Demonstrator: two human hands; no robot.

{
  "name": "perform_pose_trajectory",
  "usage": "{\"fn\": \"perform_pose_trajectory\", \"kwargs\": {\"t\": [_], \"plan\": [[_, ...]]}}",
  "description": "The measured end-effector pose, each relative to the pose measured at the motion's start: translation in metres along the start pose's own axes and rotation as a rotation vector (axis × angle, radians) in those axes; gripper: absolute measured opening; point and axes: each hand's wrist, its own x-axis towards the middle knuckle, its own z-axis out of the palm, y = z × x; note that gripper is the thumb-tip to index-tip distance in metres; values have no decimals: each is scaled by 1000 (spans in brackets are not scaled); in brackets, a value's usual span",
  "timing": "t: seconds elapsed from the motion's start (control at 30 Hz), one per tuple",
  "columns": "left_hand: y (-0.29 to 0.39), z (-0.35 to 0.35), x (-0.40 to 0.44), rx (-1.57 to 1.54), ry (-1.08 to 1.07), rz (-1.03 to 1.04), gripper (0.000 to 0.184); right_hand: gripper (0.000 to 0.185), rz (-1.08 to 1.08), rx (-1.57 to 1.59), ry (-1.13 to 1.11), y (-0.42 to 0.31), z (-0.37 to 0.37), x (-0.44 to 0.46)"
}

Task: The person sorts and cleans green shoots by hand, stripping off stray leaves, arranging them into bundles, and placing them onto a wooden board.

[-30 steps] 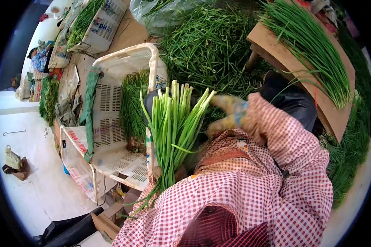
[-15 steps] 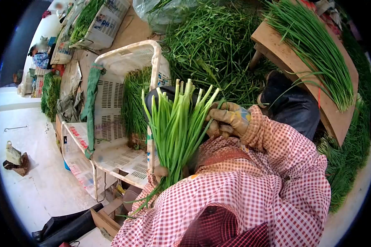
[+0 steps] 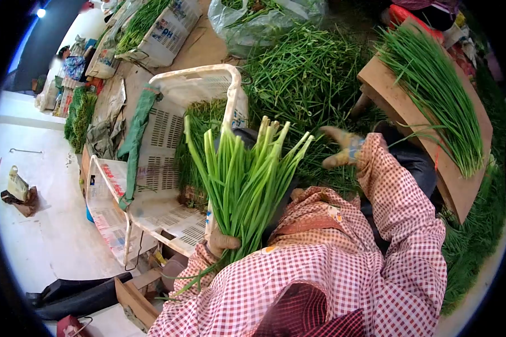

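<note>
My left hand [image 3: 224, 244], in a dirty glove, is wrapped round the lower part of a bunch of green stalks [image 3: 242, 182]. Their pale cut ends point up and fan out, while thin leaf tips hang down over the checked sleeve. To the right of the bunch, my right hand [image 3: 343, 147], in a stained glove, is held apart from it with fingers spread and nothing in them. Behind it lies a heap of loose green leaves [image 3: 303, 73].
A white plastic crate [image 3: 234, 98] holding greens stands at the left. On the right, long green stalks [image 3: 438, 101] lie on a wooden board [image 3: 391, 95]. A clear plastic bag [image 3: 270, 28] is at the top. Another person [image 3: 73, 64] is far left.
My right hand has moved away from the stalks and its fingers have spread. The bunch stays in my left hand, with its cut ends fanned wider. The whole view has shifted a little.
</note>
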Motion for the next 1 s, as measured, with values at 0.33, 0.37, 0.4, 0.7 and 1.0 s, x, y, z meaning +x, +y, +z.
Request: {"fn": "perform_pose_trajectory", "kwargs": {"t": [0.33,0.37,0.4,0.7,1.0], "plan": [[35,49,33,65,-95,-96,87,70,-673,1644,187,-70,59,8],[37,50,35,96,-92,-109,87,60,-724,1683,224,-65,62,13],[37,51,36,125,-89,-120,87,60,-718,1678,224,-63,64,11],[35,56,42,293,-67,-76,77,35,-611,1843,420,-79,66,-1],[85,58,46,552,-262,-156,99,41,-343,1409,815,-88,73,0]]}}
